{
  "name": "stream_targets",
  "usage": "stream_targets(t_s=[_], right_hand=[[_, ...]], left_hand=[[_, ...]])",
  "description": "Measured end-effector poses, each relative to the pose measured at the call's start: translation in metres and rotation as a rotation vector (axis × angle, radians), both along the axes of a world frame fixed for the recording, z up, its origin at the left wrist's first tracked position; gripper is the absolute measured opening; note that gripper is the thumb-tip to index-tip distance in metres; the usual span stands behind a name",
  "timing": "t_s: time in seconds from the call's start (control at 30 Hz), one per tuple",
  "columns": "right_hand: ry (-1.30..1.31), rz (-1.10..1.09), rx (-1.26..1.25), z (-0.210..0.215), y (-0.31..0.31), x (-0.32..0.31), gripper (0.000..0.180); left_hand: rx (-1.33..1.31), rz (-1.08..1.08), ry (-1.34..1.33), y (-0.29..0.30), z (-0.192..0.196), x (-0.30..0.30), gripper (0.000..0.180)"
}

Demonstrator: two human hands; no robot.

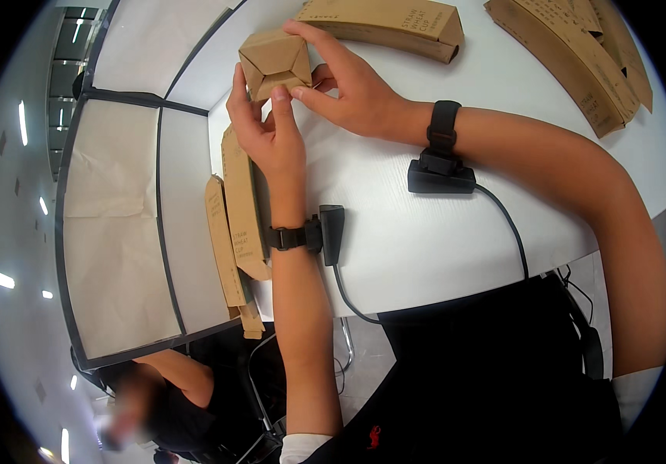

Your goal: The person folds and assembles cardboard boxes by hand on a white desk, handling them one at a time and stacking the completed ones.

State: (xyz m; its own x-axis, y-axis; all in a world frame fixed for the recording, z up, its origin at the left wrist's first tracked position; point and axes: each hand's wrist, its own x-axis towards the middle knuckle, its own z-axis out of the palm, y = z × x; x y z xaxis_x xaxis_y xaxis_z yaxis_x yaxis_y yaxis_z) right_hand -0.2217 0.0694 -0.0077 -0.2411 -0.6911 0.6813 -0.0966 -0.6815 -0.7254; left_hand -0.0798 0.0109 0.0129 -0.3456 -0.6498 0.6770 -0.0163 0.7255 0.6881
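Observation:
Between both hands I hold a brown cardboard box (275,62), its folded end with interlocking flaps turned toward me. My left hand (271,135) grips it from the near left, fingers along the side and thumb by the near edge of the folded end. From the right, my right hand (352,85) holds it with the index finger at the top corner and the thumb near the lower corner. The box's far side and the fingertips behind it are hidden. Each wrist wears a black strap with a small cabled device.
Another long brown box (387,27) lies beyond my right hand. More brown cardboard boxes (572,62) rest at the far right. Flattened-looking cartons (240,209) lie along the left edge of the white table (425,240), beside a panelled partition (116,170). A person (186,394) sits at lower left.

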Motion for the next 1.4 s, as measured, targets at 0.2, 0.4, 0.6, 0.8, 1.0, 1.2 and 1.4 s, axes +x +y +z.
stream_targets(t_s=[0.2, 0.4, 0.6, 0.8, 1.0, 1.2, 1.4], right_hand=[[0.076, -0.043, -0.007, -0.001, -0.001, -0.002, 0.067], [0.101, -0.015, -0.062, -0.001, 0.000, 0.000, 0.066], [-0.005, 0.034, 0.097, -0.003, 0.000, -0.001, 0.062], [-0.036, 0.083, 0.085, -0.001, -0.001, 0.001, 0.060], [-0.075, -0.005, 0.343, -0.013, -0.017, -0.001, 0.054], [0.040, 0.110, 0.359, -0.021, -0.021, -0.002, 0.048], [-0.012, 0.418, 0.292, 0.000, 0.002, 0.004, 0.068]], left_hand=[[-0.027, 0.103, -0.055, -0.002, -0.002, -0.001, 0.060], [-0.181, 0.272, -0.043, 0.009, 0.006, -0.005, 0.081], [-0.308, 0.527, -0.238, 0.011, 0.006, -0.009, 0.087], [-0.090, 0.600, -0.151, 0.012, 0.012, -0.008, 0.068], [0.022, 0.589, 0.043, 0.002, 0.024, 0.006, 0.057], [0.495, 0.305, 0.610, 0.025, 0.059, 0.037, 0.047], [1.068, -0.308, 0.797, 0.068, 0.044, 0.065, 0.056]])
